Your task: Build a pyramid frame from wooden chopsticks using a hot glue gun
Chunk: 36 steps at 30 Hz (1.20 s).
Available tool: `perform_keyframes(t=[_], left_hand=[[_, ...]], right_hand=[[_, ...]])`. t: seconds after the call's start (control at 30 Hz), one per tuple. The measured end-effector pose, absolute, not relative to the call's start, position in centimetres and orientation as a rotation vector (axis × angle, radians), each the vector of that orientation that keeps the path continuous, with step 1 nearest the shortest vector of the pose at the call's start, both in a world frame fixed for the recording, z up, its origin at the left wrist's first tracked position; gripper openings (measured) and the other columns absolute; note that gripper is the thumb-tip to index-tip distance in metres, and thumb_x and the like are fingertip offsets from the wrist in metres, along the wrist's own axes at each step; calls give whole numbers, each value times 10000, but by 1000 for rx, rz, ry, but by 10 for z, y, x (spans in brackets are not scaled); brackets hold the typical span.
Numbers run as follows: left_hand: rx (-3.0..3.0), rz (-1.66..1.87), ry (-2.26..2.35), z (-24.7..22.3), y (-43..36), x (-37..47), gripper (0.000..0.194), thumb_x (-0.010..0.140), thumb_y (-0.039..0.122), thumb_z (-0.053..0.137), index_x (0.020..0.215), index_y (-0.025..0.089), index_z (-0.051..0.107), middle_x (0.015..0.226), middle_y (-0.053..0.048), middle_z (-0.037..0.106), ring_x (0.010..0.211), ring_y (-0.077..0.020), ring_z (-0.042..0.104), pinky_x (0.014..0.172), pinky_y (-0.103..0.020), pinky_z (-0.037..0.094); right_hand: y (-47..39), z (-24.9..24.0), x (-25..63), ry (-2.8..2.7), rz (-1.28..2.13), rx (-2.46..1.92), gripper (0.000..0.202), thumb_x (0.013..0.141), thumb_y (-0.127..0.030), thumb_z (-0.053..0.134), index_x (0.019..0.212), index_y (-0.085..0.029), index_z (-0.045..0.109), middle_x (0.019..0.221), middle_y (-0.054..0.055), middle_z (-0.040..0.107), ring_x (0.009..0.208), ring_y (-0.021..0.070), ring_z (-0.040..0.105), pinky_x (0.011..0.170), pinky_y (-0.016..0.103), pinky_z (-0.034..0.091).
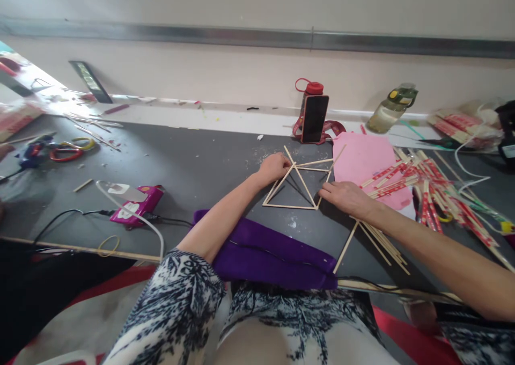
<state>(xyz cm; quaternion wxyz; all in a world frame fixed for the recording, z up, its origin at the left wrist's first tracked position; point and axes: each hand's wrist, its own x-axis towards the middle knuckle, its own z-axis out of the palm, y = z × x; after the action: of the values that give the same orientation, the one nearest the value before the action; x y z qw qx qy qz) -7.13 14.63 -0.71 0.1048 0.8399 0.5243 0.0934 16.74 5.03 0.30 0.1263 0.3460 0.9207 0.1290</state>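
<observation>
A frame of thin wooden sticks [289,206] stands on the dark grey table, with triangles at its left and right sides joined by sticks along the bottom. My left hand [275,169] is closed on the frame's left part, near the point where sticks cross. At the right side, my right hand [341,194] pinches a stick of the same frame close to its lower front corner. Several loose sticks [380,241] lie under and in front of my right forearm. Right of the frame is a pink sheet [358,158].
A phone [314,119] leans on a red-capped bottle at the back, left of another bottle [392,110]. Wrapped chopsticks [432,193] are heaped at right. Purple cloth [265,252] lies in front; a magenta box [137,206], cables and scissors [66,154] are at left.
</observation>
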Motion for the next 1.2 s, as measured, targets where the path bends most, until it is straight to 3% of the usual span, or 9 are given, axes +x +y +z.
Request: perform_keyframes(t=[0.33,0.53,0.77,0.93,1.07,1.2], left_hand=[[2422,332,1568,-4,144,-74,284,795,292,504,881,154,737,863,-83,696,820,-186,626,777,-260,464],[2394,322,1634,-6,142,-74,286,779,255,494,936,194,725,942,-64,704,872,-187,623,815,-273,460],[2352,315,1680,-6,140,-73,282,784,274,500,943,196,720,930,-68,699,875,-186,616,819,-272,457],[2398,307,1685,-7,139,-73,261,781,264,493,899,205,718,873,-64,686,818,-189,621,753,-273,470],[2429,338,1727,-7,136,-70,273,790,288,483,914,210,714,956,-80,656,841,-206,622,739,-292,478],[2466,353,1725,-7,134,-68,282,794,308,488,963,251,707,1009,-62,639,867,-201,622,738,-283,480]], right_hand=[[60,5,182,2700,424,1022,184,880,-91,422,930,-168,581,910,92,607,822,192,509,655,285,335],[56,2,185,2722,362,1116,211,858,-92,428,943,-160,609,935,106,617,844,198,519,674,292,344],[70,-2,186,2794,-10,1708,247,884,-301,448,986,-194,646,980,48,660,888,166,586,685,257,383],[83,-1,174,2850,-293,1908,245,855,-316,466,893,-194,675,904,22,691,818,152,611,714,251,410],[83,1,162,2894,-319,1878,232,833,-321,483,869,-215,686,898,13,695,798,154,617,686,250,411],[91,-4,174,2728,-230,2174,219,801,-343,513,796,-221,695,775,3,697,715,164,615,618,261,391]])
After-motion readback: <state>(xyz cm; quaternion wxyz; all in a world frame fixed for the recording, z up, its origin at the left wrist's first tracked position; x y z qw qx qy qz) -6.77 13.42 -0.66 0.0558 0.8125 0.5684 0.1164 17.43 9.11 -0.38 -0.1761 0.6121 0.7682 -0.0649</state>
